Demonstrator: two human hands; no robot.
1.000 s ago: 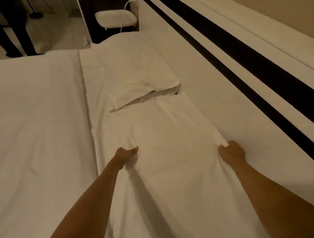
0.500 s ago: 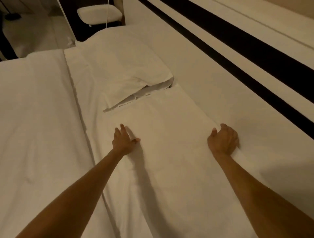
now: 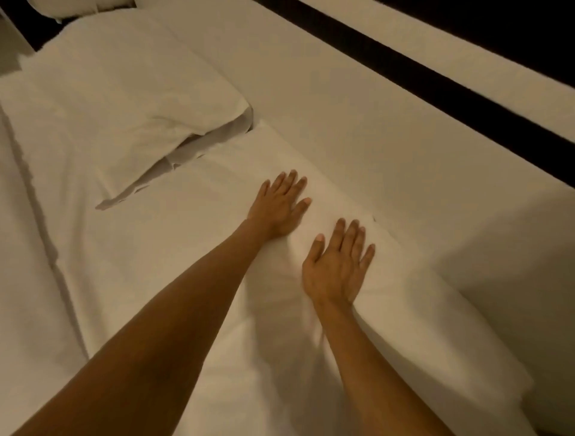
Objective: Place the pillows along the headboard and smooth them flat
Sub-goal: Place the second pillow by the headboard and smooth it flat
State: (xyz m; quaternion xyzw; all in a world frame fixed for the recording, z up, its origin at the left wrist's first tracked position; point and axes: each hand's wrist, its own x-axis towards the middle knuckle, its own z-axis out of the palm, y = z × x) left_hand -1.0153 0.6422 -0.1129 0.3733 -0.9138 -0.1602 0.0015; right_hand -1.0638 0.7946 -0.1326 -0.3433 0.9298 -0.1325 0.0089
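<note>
Two white pillows lie end to end along the white headboard (image 3: pixel 389 130). The near pillow (image 3: pixel 193 255) stretches from the middle of the view down to the lower right. My left hand (image 3: pixel 278 203) lies flat on its upper part, fingers spread, holding nothing. My right hand (image 3: pixel 337 264) rests flat beside it, closer to the headboard edge, fingers also spread. The far pillow (image 3: pixel 124 93) sits at the upper left, its open case end with loose flaps overlapping the near pillow's far end.
A dark stripe (image 3: pixel 435 81) runs along the headboard at the upper right. The white duvet (image 3: pixel 18 280) covers the bed on the left, its edge running beside the pillows. A white padded seat (image 3: pixel 112 3) shows at the top left corner.
Both hands let go of the near pillow's edges, opened flat, and came together on its upper middle. The view has moved closer to the pillows.
</note>
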